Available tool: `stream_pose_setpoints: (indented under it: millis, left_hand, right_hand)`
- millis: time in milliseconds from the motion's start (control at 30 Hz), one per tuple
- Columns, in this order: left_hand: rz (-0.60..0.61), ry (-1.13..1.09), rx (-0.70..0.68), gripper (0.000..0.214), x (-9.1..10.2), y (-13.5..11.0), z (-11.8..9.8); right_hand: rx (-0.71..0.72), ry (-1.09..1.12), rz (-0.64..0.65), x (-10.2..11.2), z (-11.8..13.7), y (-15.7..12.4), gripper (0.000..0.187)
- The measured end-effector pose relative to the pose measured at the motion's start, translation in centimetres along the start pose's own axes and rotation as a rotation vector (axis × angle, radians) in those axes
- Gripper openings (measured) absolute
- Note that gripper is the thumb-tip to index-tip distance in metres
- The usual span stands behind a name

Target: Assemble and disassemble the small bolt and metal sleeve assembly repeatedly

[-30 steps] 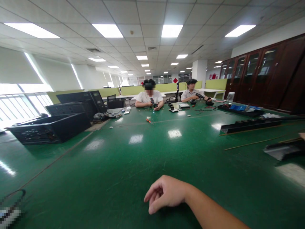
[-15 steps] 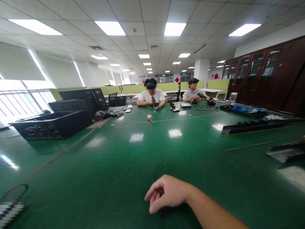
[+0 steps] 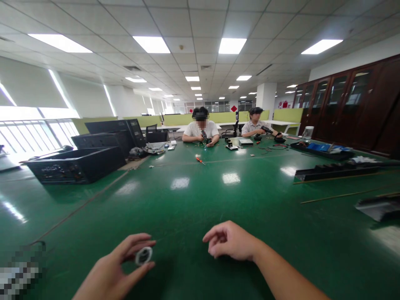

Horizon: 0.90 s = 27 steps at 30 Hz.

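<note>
green table [image 3: 200, 200]: glossy | orange screwdriver [image 3: 199, 160]: toward far side | black open case [image 3: 71, 168]: left | black tray [image 3: 318, 153]: far right

Over the near part of the table [image 3: 193, 208], the left hand [image 3: 114, 266] has a ring [image 3: 144, 255] between thumb and fingers, the right hand [image 3: 236, 243] apart to its right. Beyond them — toward the far edge — lies a screwdriver [image 3: 199, 160], before one co-worker [image 3: 190, 131], with another co-worker [image 3: 251, 127] to the right. A box [image 3: 76, 166] stands at left; at right lies a channel [image 3: 337, 172], a tray [image 3: 328, 154] behind it, cabinets [image 3: 353, 110] past the table.
</note>
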State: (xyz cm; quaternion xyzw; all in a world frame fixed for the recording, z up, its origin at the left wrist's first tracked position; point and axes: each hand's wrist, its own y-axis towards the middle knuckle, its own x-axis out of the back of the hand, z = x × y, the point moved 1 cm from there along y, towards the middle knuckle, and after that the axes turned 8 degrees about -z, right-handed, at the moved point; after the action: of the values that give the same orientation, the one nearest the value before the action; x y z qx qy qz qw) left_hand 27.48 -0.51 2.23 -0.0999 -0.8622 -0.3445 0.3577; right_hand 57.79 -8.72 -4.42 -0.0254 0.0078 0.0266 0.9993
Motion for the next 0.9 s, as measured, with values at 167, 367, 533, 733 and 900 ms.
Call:
stream_pose_setpoints:
  millis: [167,367,533,733,900]
  left_hand:
    - [0.273,-0.150,-0.079,0.025,-6.9,2.1,-6.8]
    - [0.301,-0.246,-0.255,0.025,-10.2,1.2,-6.3]
    - [0.226,-0.256,-0.143,0.042,-9.9,1.0,-4.2]
    - [0.247,-0.256,-0.074,0.022,-10.1,0.9,-4.6]
    - [0.274,-0.292,-0.092,0.019,-10.5,0.7,-4.8]
  right_hand:
    - [0.151,-0.047,-0.435,2.6,-0.3,1.1,0.023]
    - [0.299,-0.104,-0.500,2.8,0.0,0.6,0.043]
    - [0.348,-0.310,-0.365,1.0,0.8,-0.7,0.032]
    - [0.455,-0.543,-0.271,-0.2,1.5,-1.7,0.035]
    - [0.457,-0.645,-0.217,-0.8,1.6,-1.8,0.027]
